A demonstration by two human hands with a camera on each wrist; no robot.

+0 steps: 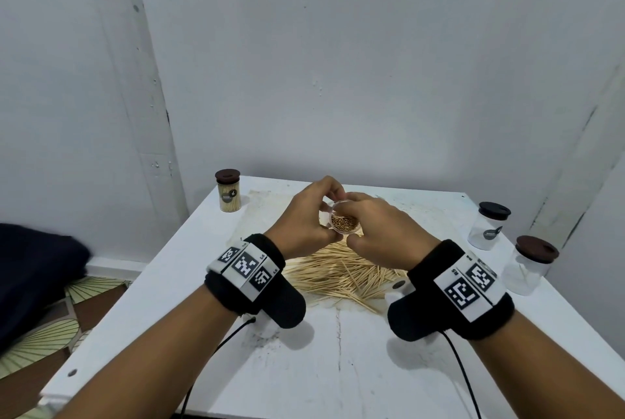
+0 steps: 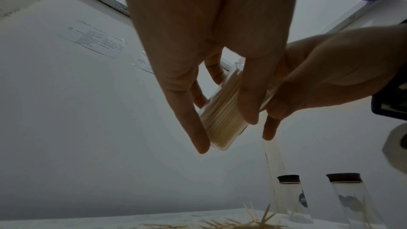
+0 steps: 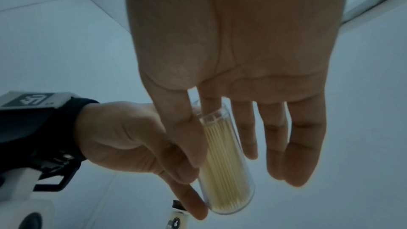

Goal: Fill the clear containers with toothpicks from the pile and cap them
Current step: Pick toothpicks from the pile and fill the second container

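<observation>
Even, cool white light fills the head view, soft shadows pooling on the white table (image 1: 338,368) beneath both wrists. Straight wall edges bow outward toward the frame's borders. Both wrist views run dim and bluish: the left hand (image 2: 211,44) and right hand (image 3: 246,62) loom underexposed against paler walls, their fingertips edged with a faint halo. Beyond the fingers, posted papers (image 2: 92,39) smear unreadable. The clear container (image 3: 222,163) between the fingers stays soft, slightly blurred.
</observation>
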